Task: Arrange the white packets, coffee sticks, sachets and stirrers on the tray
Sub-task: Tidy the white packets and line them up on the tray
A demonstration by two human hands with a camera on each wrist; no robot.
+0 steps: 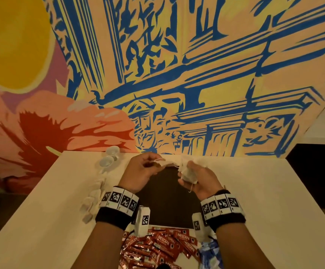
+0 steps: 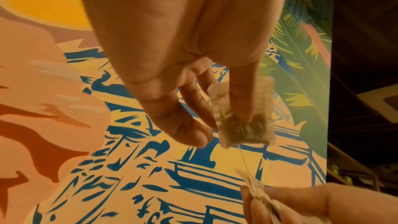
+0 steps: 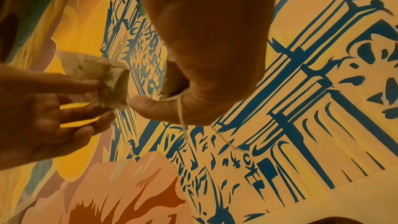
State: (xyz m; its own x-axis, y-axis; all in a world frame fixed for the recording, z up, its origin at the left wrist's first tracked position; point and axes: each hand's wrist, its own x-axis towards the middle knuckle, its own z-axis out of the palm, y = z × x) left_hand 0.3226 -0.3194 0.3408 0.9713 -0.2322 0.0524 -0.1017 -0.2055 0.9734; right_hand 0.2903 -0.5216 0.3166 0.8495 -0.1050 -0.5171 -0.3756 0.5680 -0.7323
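Mural paint (image 1: 177, 74) in blue, yellow and orange fills the wall behind a pale table (image 1: 254, 191), where a dark rectangular tray (image 1: 167, 200) lies between the wrists and two white cups (image 1: 109, 158) stand at the far left. Red coffee sticks (image 1: 163, 243) are heaped at the tray's near edge, and small white packets (image 1: 91, 200) trail along its left side. Above the tray, the left hand (image 1: 140, 171) pinches one stringed, tea-filled white sachet (image 2: 243, 125) between thumb and fingers, while the right hand (image 1: 200, 179) grips a bunch of similar sachets (image 1: 187, 171).
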